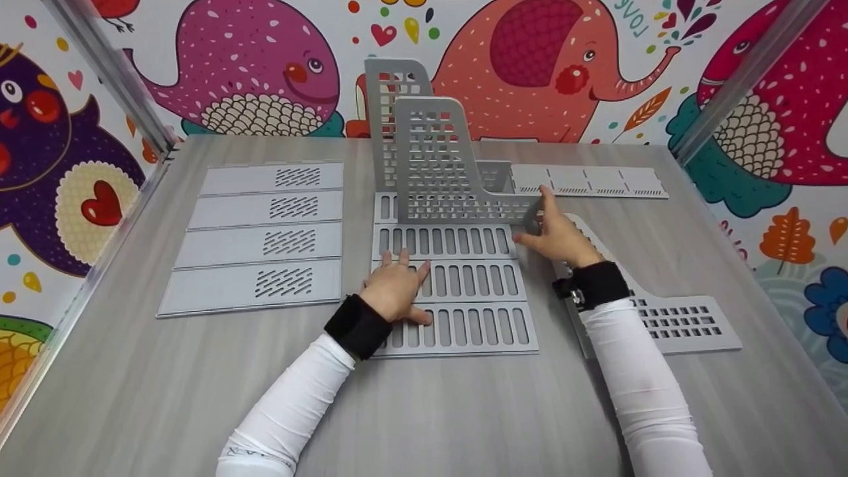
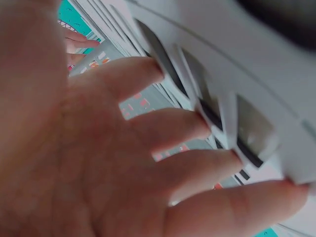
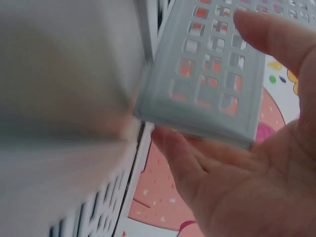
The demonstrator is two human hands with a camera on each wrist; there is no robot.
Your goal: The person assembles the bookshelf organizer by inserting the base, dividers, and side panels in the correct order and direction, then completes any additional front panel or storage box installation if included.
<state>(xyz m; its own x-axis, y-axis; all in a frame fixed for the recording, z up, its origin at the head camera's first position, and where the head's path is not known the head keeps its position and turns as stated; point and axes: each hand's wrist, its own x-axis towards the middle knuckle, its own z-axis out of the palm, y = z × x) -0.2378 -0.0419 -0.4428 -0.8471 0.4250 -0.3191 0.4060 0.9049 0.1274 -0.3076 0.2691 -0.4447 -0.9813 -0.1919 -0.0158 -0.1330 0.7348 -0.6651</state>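
Observation:
Two tall grey perforated panels with sloping cut-outs, joined by a low end wall, form a magazine file holder (image 1: 437, 165) standing upright on a slotted grey panel (image 1: 457, 324). My left hand (image 1: 395, 288) lies with spread fingers on the slotted panel, in front of the holder. In the left wrist view its fingertips (image 2: 197, 121) touch the slots. My right hand (image 1: 560, 235) is at the holder's low right end, its index finger extended and thumb apart. In the right wrist view, the fingers (image 3: 180, 153) lie along the perforated holder's (image 3: 212, 64) end, partly hidden behind it.
A grey sheet (image 1: 232, 248) with several ribbed strips and diagonal slits lies on the left. Behind the holder's right end lies a narrow pale panel (image 1: 596, 182). Another perforated side panel (image 1: 689, 324) lies flat under the right forearm. A cartoon-printed wall (image 1: 530, 53) bounds the back.

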